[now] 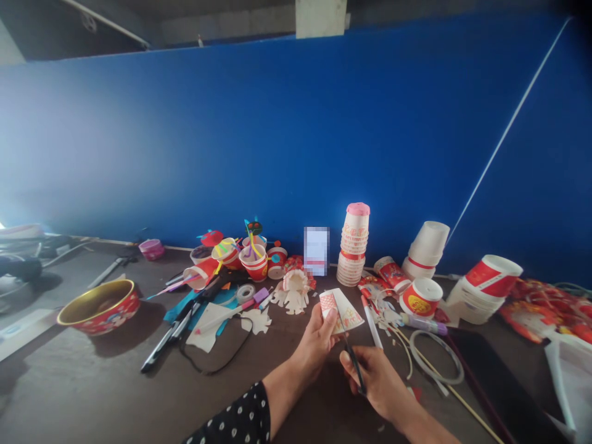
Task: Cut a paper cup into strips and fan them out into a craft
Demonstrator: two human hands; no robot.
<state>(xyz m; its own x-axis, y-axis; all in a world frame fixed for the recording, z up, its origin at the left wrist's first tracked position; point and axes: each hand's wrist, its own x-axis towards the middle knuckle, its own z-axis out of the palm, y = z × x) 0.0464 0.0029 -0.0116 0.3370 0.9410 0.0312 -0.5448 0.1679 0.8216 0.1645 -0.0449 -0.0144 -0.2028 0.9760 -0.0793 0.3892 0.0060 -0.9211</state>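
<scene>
My left hand [314, 339] grips a piece of white paper cup wall [343, 302] with red and gold print, its thumb lying on the printed side. In my right hand [374, 379] is a pair of dark scissors [354, 362], whose blades point up and touch the lower edge of the cup piece. Whether the blades are apart is too small to tell. A white marker with a red end [371, 322] lies just right of the cup piece. Left of it, on the table, lie figure-shaped paper cutouts [296, 301].
Stacked paper cups [354, 253] stand against the blue wall, with more cup stacks [485, 290] at right. A red and gold bowl [99, 308] sits at left. A straightener-like black tool [173, 339], a clear tubing coil [457, 364] and a dark flat panel [504, 388] lie around.
</scene>
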